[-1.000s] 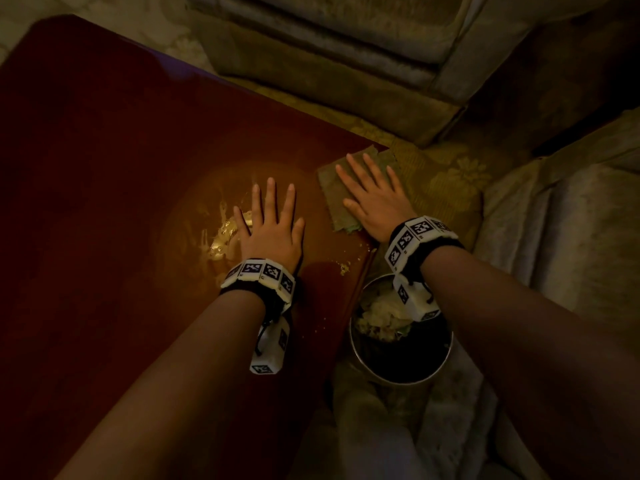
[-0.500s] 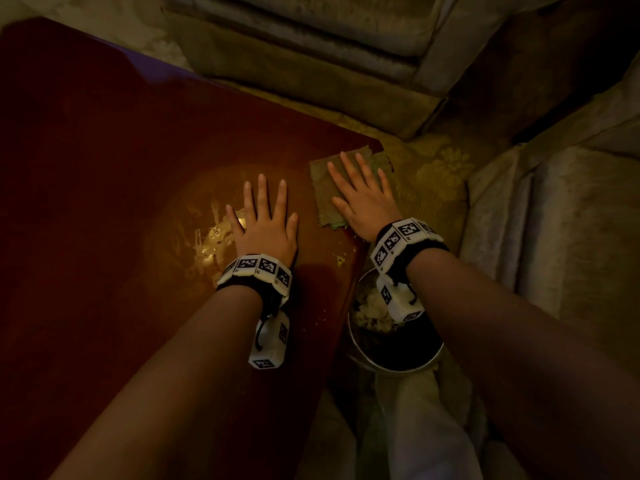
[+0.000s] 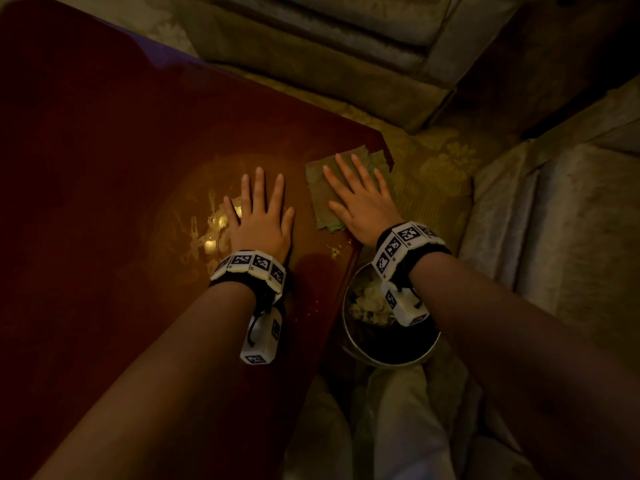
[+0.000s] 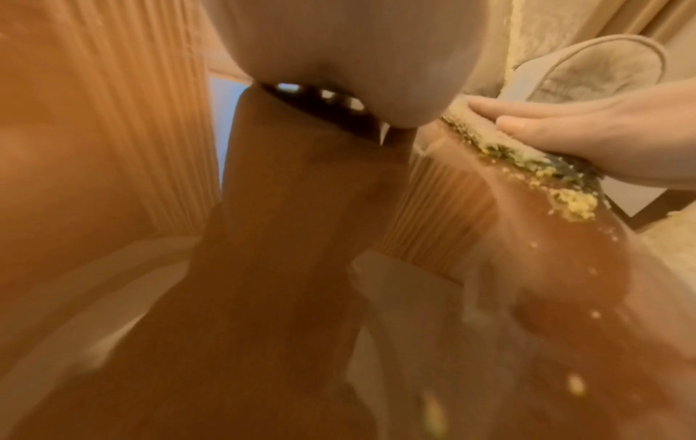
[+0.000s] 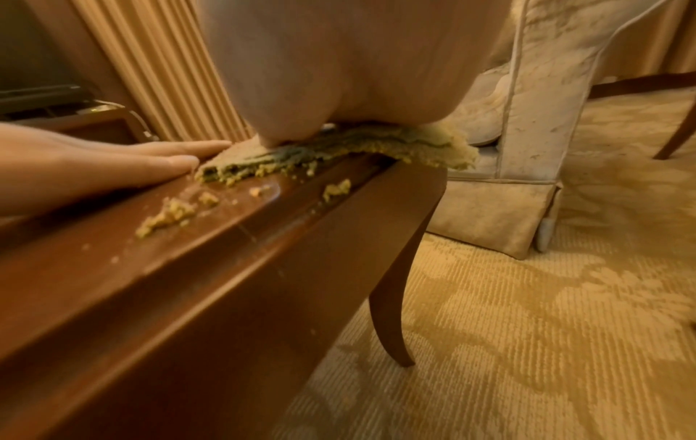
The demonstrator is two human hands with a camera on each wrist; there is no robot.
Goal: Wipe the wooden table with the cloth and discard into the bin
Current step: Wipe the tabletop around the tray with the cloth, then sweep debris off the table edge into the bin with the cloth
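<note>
- The cloth is lying flat at the near right corner of the surface, and the right hand is pressing down on it with straight, spread fingers, so the hand is flattened on it rather than clamped round it.
- That flat palm is spreading pressure over the whole fold, which looks suited to dragging crumbs along instead of lifting them.
- The left hand is lying just beside the cloth, fingers straight and apart, holding nothing; it seems to be bracing the person while the other hand is working.
- The two hands are sitting side by side, close but not touching.
- The cloth is folded into a rough rectangle whose long axis is running from the near edge toward the far edge, slightly tilted to the right; one end is overhanging the right edge, as the right wrist view shows.
- Crumbs are gathering along the cloth's near side and on the right edge, which suggests the sweep is heading that way.
- The bin is standing on the floor right below that edge, already holding pale scraps, placed to catch what is being pushed off.
- A smeared patch is shining left of the left hand, so wiping looks unfinished.
</note>
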